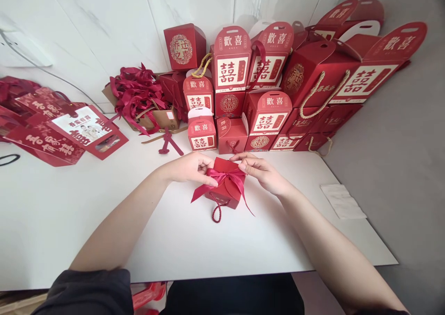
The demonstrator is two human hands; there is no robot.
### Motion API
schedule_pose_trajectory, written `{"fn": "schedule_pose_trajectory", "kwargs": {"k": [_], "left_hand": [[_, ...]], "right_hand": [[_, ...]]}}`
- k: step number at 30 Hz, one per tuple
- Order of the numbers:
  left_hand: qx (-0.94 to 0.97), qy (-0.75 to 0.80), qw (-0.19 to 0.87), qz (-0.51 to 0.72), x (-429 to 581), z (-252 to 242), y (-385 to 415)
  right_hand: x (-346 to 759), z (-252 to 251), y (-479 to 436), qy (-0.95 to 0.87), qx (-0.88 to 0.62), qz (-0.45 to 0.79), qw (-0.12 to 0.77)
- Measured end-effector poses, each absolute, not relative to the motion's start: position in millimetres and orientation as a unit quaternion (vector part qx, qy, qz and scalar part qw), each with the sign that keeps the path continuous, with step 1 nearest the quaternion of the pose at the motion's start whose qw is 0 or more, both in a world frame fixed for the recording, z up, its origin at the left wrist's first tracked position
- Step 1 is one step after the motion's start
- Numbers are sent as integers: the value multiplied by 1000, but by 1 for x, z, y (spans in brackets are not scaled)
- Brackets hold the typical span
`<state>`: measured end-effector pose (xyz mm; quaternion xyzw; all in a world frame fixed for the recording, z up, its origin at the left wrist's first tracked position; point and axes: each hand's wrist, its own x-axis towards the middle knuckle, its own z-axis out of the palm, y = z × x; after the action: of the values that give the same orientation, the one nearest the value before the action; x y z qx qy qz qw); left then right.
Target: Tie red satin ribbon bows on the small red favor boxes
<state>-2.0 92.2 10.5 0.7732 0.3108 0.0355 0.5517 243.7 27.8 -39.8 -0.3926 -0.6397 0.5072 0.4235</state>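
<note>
A small red gift box [225, 200] stands on the white table in front of me. Across its top lies a dark pink satin ribbon [234, 179] tied in a bow, its tails hanging to both sides. My left hand [194, 167] pinches the ribbon at the bow's left, thumb over the knot area. At the box's upper right, my right hand [260, 170] has thumb and fingers closed at the ribbon's right side; its fingertips partly hide what they grip. A twisted cord handle [217, 213] loops down from the front of the box.
Stacked red gift boxes [232, 69] line the wall behind. A cardboard box [162, 119] overflows with ribbons [137, 92] to the left of them. Red bags [52, 134] lie at far left, a white tissue [342, 201] at right. The table [181, 245] ends near my body.
</note>
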Motion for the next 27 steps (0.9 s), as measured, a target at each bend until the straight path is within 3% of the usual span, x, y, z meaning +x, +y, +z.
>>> {"fn": "schedule_pose_trajectory", "kwargs": {"k": [13, 17, 22, 27], "left_hand": [[737, 312, 598, 47, -1, 1, 94], [737, 325, 590, 54, -1, 1, 93], [716, 316, 620, 55, -1, 0, 94], [722, 314, 614, 54, -1, -1, 93]], "right_hand": [[242, -58, 36, -603, -368, 543, 454], [242, -36, 20, -697, -443, 323, 462], [241, -9, -2, -860, -415, 75, 287], [239, -13, -1, -883, -396, -52, 245]]}}
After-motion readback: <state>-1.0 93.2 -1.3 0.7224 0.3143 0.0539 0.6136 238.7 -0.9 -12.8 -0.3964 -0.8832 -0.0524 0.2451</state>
